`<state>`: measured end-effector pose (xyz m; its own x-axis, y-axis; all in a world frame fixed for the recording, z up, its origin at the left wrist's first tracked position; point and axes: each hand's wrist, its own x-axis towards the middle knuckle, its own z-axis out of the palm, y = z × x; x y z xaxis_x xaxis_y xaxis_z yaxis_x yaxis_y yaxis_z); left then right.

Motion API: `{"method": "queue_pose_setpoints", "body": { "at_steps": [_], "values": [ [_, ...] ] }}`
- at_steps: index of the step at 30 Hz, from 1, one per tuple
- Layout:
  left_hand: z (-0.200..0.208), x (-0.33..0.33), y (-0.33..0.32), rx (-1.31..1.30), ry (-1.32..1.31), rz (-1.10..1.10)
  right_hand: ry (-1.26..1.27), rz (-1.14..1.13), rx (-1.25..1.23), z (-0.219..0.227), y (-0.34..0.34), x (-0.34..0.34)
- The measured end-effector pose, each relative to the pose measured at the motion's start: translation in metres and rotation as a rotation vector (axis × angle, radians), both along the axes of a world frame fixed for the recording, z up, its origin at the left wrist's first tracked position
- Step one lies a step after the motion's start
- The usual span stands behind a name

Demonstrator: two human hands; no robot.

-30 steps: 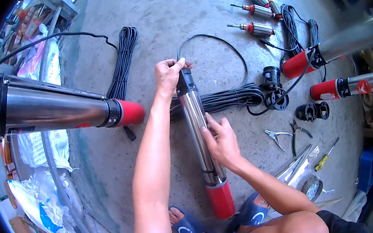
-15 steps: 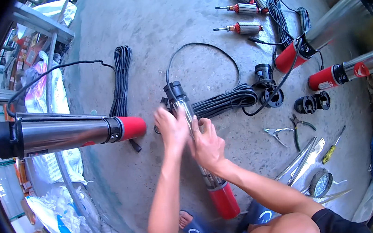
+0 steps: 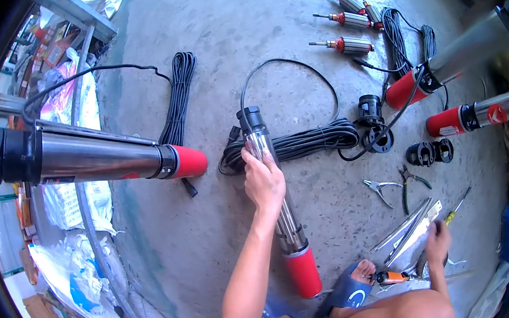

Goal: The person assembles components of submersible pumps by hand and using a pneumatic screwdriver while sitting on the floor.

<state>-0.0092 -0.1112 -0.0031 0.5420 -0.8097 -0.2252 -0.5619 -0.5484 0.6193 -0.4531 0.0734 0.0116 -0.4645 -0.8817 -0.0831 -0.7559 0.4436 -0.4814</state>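
My left hand (image 3: 263, 180) is wrapped round the upper part of a slim submersible pump (image 3: 288, 218), a shiny steel tube with a black top and a red lower end. The pump lies tilted on the concrete floor between my feet, its cable looping from the top. My right hand (image 3: 436, 244), off to the right, is just beside a yellow-handled screwdriver (image 3: 450, 217) and partly covers a round dish of small metal parts (image 3: 424, 267). Its fingers are too hidden and blurred to show whether they hold anything. An orange-and-black tool (image 3: 393, 277) lies near my right foot.
Behind the pump lies a coiled black cable (image 3: 316, 140). A larger pump (image 3: 102, 158) is at left; two more, including one pump (image 3: 453, 120), are at right. Pliers (image 3: 415, 187), metal strips (image 3: 406, 229), black castings (image 3: 370, 108) and several motor rotors (image 3: 348, 45) lie about.
My right hand has left the pump and moved right to the tools. My left hand now grips the pump's upper part. The orange-and-black tool has come into sight. The view has shifted slightly.
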Motion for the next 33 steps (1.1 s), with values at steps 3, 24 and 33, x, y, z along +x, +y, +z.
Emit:
{"method": "queue_pose_setpoints", "body": {
  "at_steps": [3, 24, 33],
  "values": [
    [-0.002, -0.001, -0.004, 0.04, -0.027, -0.049, 0.333, -0.009, 0.293, -0.024, 0.083, -0.109],
    [0.008, -0.013, -0.009, 0.098, -0.046, 0.029, 0.082, -0.174, 0.229, -0.061, 0.163, -0.155],
    [0.007, -0.012, -0.008, 0.07, -0.097, 0.018, -0.798, -0.48, 0.102, 0.006, 0.057, -0.083]
  ]
}}
